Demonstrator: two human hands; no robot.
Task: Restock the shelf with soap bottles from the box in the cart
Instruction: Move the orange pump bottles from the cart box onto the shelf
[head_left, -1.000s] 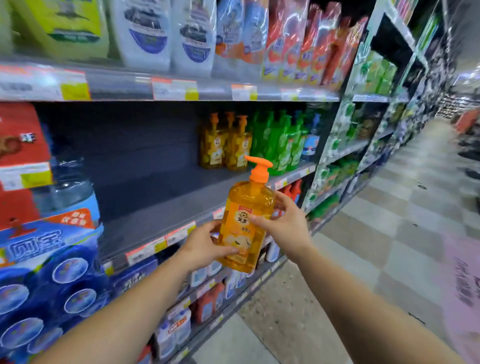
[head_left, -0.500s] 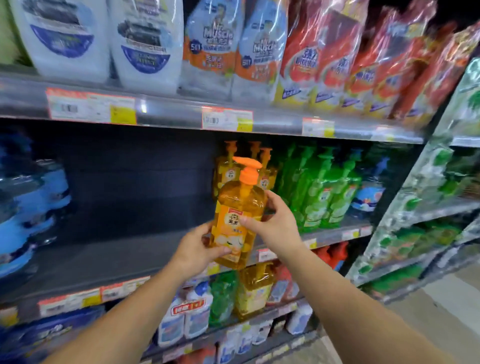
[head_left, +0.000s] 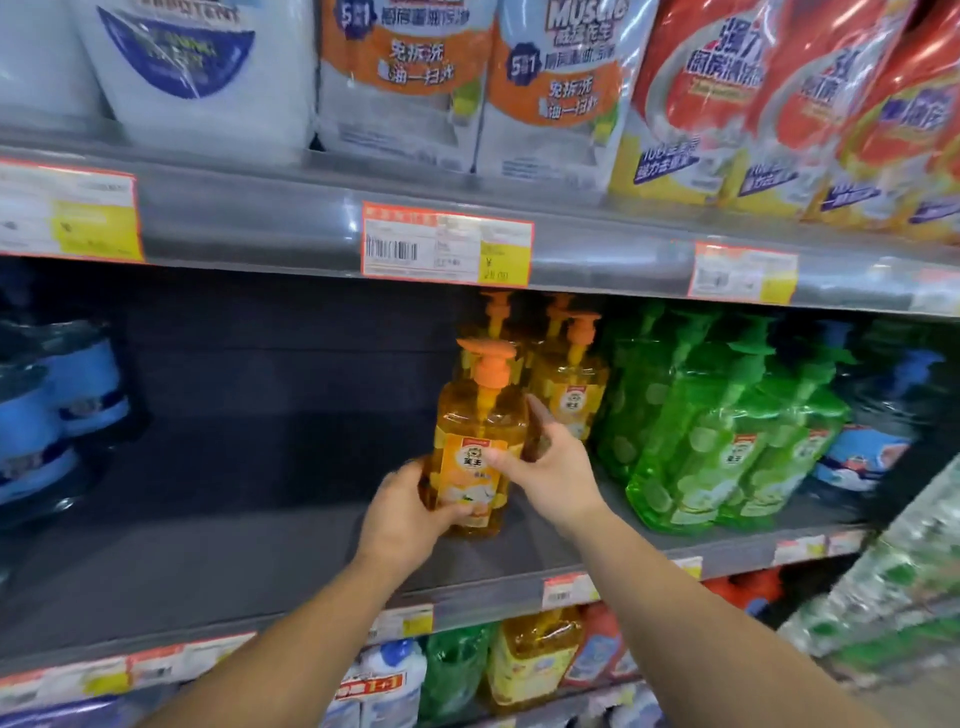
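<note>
An orange soap bottle (head_left: 480, 421) with an orange pump stands upright over the grey middle shelf (head_left: 234, 566), just in front of several matching orange bottles (head_left: 571, 384). My left hand (head_left: 408, 514) grips its lower part from the left. My right hand (head_left: 550, 467) holds its right side, thumb on the label and index finger stretched upward behind it. Whether the bottle's base touches the shelf is hidden by my left hand. The box and the cart are out of view.
Green pump bottles (head_left: 727, 431) stand to the right of the orange ones. Large blue water jugs (head_left: 57, 405) sit at the shelf's left. Refill pouches (head_left: 545, 88) fill the shelf above, with price tags (head_left: 447, 244) on its edge. More bottles stand on the shelf below.
Both hands have carried the bottle forward and down into the middle shelf, up to the orange bottles at the back. The view has moved closer to the shelf.
</note>
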